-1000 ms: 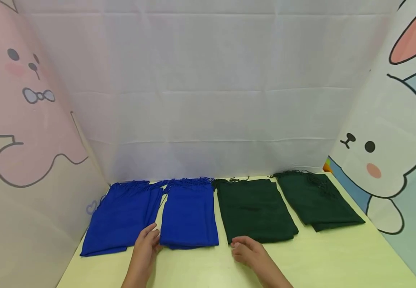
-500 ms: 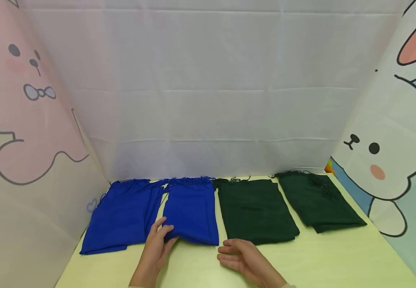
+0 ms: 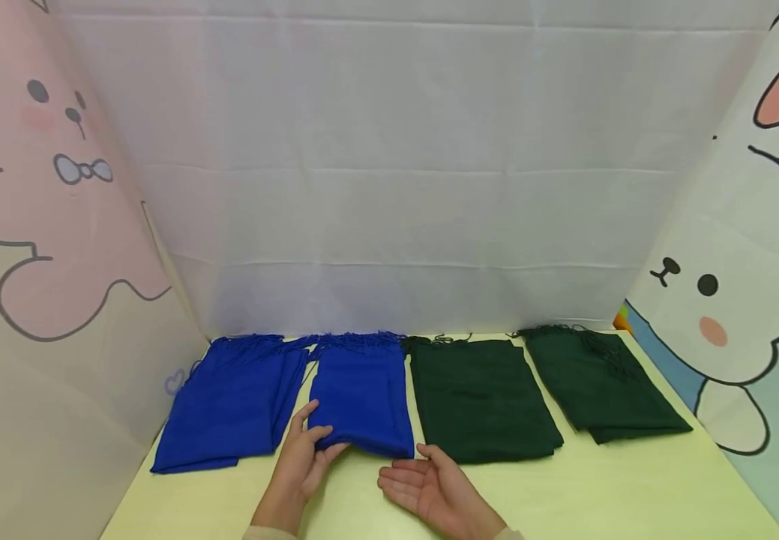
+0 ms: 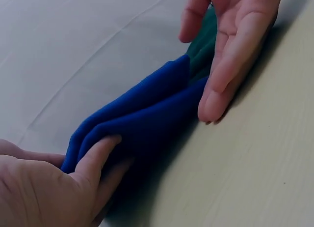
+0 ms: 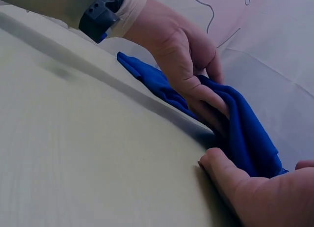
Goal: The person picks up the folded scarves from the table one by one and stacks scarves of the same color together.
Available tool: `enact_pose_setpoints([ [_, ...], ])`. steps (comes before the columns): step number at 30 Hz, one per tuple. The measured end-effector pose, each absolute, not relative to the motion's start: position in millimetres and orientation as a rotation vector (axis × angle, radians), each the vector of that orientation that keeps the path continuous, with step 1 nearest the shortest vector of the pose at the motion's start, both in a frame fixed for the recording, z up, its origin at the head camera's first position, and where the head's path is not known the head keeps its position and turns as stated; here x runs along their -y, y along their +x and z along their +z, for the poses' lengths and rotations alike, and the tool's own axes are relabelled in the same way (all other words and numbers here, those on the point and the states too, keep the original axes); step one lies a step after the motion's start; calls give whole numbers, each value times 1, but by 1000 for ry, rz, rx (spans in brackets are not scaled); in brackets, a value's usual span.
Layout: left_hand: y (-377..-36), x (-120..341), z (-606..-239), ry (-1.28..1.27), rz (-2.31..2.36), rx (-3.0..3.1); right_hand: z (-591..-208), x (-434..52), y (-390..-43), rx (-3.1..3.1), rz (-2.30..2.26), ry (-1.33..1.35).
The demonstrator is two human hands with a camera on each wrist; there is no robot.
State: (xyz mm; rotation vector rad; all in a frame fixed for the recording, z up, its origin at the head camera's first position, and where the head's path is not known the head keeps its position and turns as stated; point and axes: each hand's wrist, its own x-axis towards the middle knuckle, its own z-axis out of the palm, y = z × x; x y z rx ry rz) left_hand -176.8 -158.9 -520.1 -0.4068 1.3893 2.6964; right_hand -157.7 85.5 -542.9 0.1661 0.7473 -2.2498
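Left hand (image 3: 304, 457) is pinching the near left corner of the second blue scarf (image 3: 362, 394), which lies flat on the table (image 3: 598, 495) between another blue scarf (image 3: 230, 409) and a green scarf (image 3: 480, 397). Right hand (image 3: 423, 487) sits palm-up and relaxed at the other corner, holding nothing. I'd slide it under so the edge lifts evenly, no bunching.

L hand (image 3: 304, 457) now pinching near-left corner of 2nd blue scarf (image 3: 362, 394), edge lifted; R hand (image 3: 423, 487) slid left, palm up beside it.
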Motion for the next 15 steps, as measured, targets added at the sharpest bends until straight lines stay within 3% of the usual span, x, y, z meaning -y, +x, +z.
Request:
enact_pose_setpoints([
  [15, -174, 159, -510, -476, 2761, -1235, -535, -65, -174, -673, -2326, 254],
])
